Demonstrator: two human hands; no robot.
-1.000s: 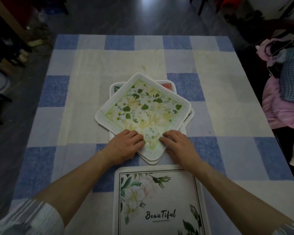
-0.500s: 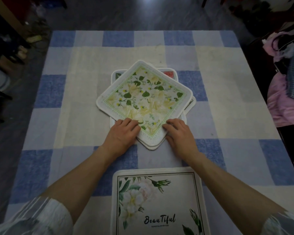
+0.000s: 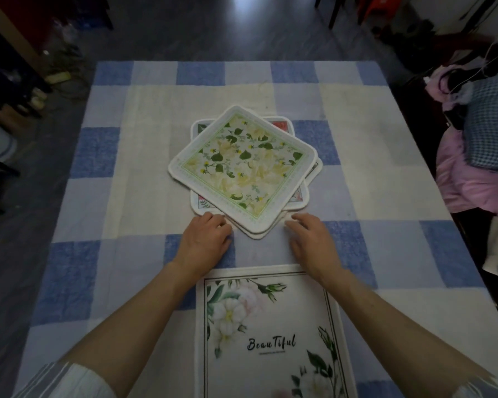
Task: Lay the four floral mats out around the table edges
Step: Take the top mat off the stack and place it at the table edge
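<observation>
One mat, the lettered mat (image 3: 270,326), already lies square along the near edge of the table, on the checked cloth (image 3: 121,196). The others sit in a loose stack (image 3: 298,201) at the middle, each turned at a different angle, and at least three layers show. The top mat (image 3: 242,165), yellow and green, sits cornerwise with its near corner pointing between the hands. The left hand (image 3: 204,242) rests knuckles-up against the stack's near-left edge. Its fingers are bent and their tips are hidden, so I cannot tell whether it pinches a mat or only touches the rim. The right hand (image 3: 311,242) lies flat on the cloth with loosely spread fingers, their tips just touching the near-right edge and closed on nothing. The step in hand looks like freeing a single mat from the stack. It would go best by slipping the thumbs under the top mat alone at that near corner while the other fingers hold down the layer beneath. That way the mats below, which look thin and smooth, should not drag along with it. Once it is lifted clear, it should be turned square to a free table edge before it is set down.
</observation>
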